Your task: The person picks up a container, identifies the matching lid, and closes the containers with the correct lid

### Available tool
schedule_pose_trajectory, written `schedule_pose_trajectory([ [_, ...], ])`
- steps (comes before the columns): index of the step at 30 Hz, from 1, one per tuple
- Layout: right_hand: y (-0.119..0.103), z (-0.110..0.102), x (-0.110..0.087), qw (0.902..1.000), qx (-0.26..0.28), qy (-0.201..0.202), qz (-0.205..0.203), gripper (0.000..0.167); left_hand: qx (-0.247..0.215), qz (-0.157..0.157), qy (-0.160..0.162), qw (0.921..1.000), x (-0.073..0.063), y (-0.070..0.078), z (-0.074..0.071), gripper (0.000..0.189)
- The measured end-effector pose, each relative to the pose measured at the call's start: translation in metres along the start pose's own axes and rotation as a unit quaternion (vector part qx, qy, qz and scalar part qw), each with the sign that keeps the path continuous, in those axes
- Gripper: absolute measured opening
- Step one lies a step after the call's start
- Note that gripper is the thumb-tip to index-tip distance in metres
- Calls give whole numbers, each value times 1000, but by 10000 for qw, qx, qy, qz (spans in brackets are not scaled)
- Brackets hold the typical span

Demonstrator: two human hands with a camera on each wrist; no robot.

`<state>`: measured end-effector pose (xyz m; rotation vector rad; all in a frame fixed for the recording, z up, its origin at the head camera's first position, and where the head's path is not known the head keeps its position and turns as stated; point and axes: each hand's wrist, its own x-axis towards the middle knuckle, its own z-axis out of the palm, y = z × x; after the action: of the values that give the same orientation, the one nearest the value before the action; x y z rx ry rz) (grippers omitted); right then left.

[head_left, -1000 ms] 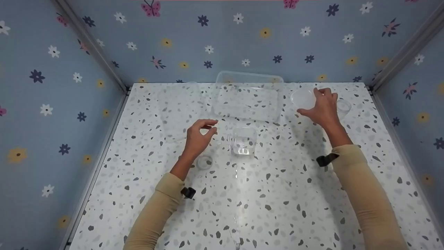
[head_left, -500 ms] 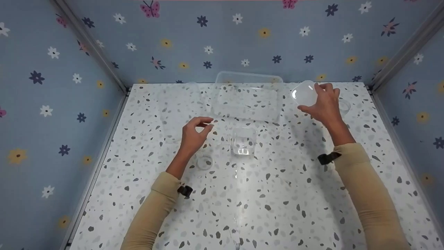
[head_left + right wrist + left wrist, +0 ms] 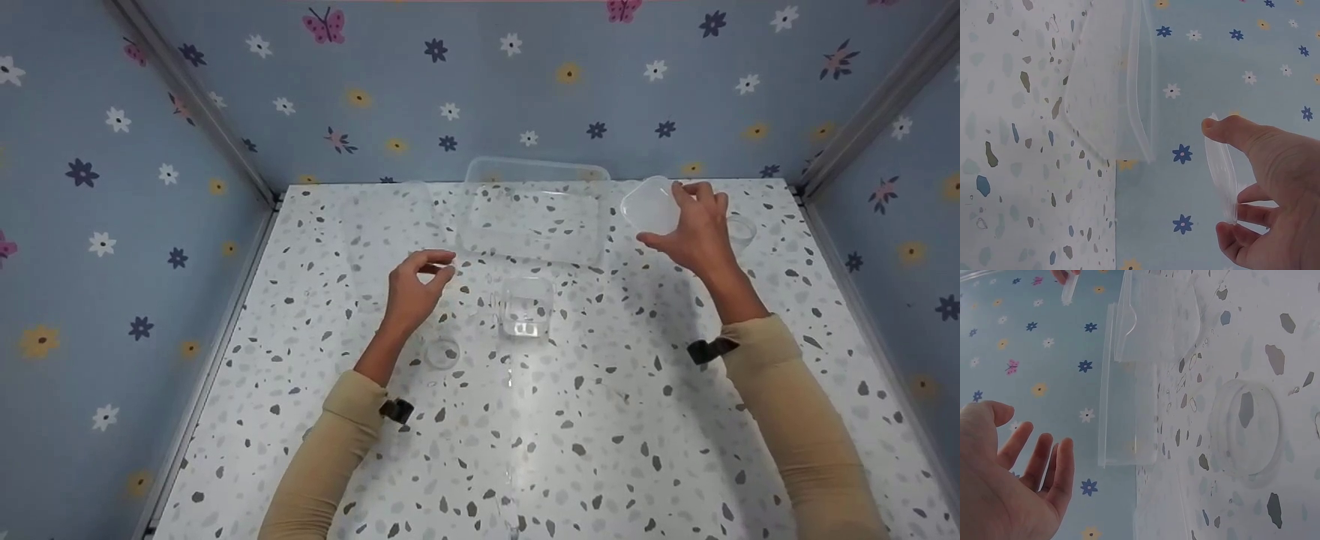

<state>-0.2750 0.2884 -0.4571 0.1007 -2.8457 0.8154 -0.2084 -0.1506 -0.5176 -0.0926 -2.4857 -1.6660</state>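
Observation:
My right hand point(image 3: 697, 229) grips a small translucent plastic lid point(image 3: 649, 207) by its edges, thumb on one side and fingertips on the other. In the right wrist view the lid point(image 3: 1222, 171) shows nearly edge-on, raised over the table. My left hand point(image 3: 412, 292) hovers with loosely bent fingers and holds nothing; the left wrist view shows the fingers point(image 3: 1061, 475) apart. Just right of it stands a clear square container point(image 3: 527, 306). A small round clear dish point(image 3: 442, 353) lies near the left wrist.
At the back stands a large clear rectangular tub point(image 3: 532, 257). Left of it lies a faint, large transparent lid point(image 3: 386, 225). Another round clear piece point(image 3: 741, 231) lies behind the right hand. Flowered walls point(image 3: 480, 97) enclose the speckled table point(image 3: 600, 450).
My right hand has lifted the lid and tilted it, then shifted slightly left. My left hand has drawn back a little to the left, away from the square container.

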Motion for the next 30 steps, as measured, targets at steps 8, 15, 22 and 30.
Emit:
schedule_pose_trajectory([
  [8, -6, 2, -10, 9998, 26, -50, -184, 96, 40, -141, 97, 9998, 1, 2, -5, 27],
  [15, -10, 7, -17, 9991, 36, -111, -415, 95, 62, -180, 9, 9998, 4, 6, -3, 28],
  [22, -12, 13, -22, 9971, 87, -118, -748, 95, -69, -172, -66, 9998, 5, 7, 0, 29],
  [30, -16, 18, -27, 9947, -127, -222, -995, 95, -342, -177, -361, 9986, 7, 11, 7, 32],
])
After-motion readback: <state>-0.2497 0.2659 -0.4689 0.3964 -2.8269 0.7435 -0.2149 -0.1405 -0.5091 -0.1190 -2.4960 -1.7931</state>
